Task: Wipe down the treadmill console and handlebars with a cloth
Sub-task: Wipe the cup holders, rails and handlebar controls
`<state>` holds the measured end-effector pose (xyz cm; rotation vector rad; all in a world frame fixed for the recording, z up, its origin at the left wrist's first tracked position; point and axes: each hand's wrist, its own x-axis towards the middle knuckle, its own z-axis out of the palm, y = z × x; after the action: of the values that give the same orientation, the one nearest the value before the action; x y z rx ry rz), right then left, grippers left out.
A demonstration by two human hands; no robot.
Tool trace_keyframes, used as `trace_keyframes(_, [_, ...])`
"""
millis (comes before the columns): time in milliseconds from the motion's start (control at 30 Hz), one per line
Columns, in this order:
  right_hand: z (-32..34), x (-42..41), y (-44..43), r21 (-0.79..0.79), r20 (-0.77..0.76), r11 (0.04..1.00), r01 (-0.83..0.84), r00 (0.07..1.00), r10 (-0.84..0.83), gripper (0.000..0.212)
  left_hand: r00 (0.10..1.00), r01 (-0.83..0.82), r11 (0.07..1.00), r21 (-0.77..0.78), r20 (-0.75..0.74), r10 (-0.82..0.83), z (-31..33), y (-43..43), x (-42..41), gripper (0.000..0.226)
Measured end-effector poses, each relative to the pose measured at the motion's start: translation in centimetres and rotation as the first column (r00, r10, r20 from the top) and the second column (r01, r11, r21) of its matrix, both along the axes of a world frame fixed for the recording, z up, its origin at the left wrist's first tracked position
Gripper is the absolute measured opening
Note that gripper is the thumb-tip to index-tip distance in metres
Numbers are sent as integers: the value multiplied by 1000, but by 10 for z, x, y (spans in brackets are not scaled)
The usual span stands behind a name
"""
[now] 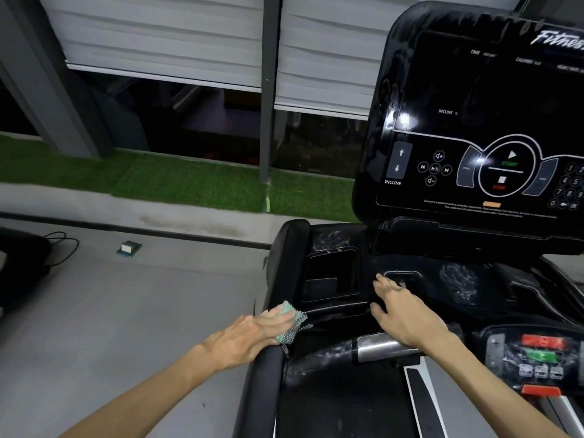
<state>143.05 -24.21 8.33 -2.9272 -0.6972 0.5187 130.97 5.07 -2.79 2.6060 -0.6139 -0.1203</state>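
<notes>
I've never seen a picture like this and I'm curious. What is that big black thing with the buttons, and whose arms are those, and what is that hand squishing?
The picture comes from a camera worn on a person's head, so you look down at that person's own two arms. The big black thing is a treadmill, a machine for running indoors. Its console screen stands up at the right, with START and STOP buttons printed on it.

The left hand presses a small greenish checked cloth onto the left handlebar, wiping it. The right hand holds nothing; it lies flat on the black tray below the screen, beside a cup holder. Whitish smears show on the tray further right. Below that hand sits a shiny silver grip, and red and green buttons are further right.
</notes>
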Motion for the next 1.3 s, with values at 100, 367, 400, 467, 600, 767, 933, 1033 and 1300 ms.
trace_keyframes(100, [-2,2,0,-1,2,1000,-4,1000,4,56,1000,-1,1000,6,-7,1,-3,0,-1,56])
trace_keyframes(367, [0,3,1,5,0,1000,-11,1000,11,57,996,-84,995,-51,-26,83,10,-22,23,53])
trace_keyframes(400, [2,3,1,5,0,1000,-13,1000,13,57,998,-65,996,-55,-21,64,7,-18,24,56])
trace_keyframes(467, [3,2,0,7,-2,1000,-17,1000,17,57,1000,-21,999,-38,3,21,-1,-11,22,55])
trace_keyframes(600, [3,1,0,4,7,1000,-30,1000,30,56,998,38,995,-94,51,-33,-6,-5,5,48])
trace_keyframes(767, [-1,1,1,-26,20,995,-95,995,95,57,991,90,990,-109,111,-78,-9,-1,2,48])
trace_keyframes(933, [2,0,3,-27,26,993,-114,993,115,55,996,5,1000,-21,86,-4,-3,-19,35,56])
trace_keyframes(1033, [3,-1,4,-40,20,993,-116,993,116,54,991,-105,993,-62,76,109,2,-31,55,49])
trace_keyframes(1300, [-1,1,1,-24,59,993,-119,991,120,53,984,-48,985,-167,161,75,-8,-22,38,59])
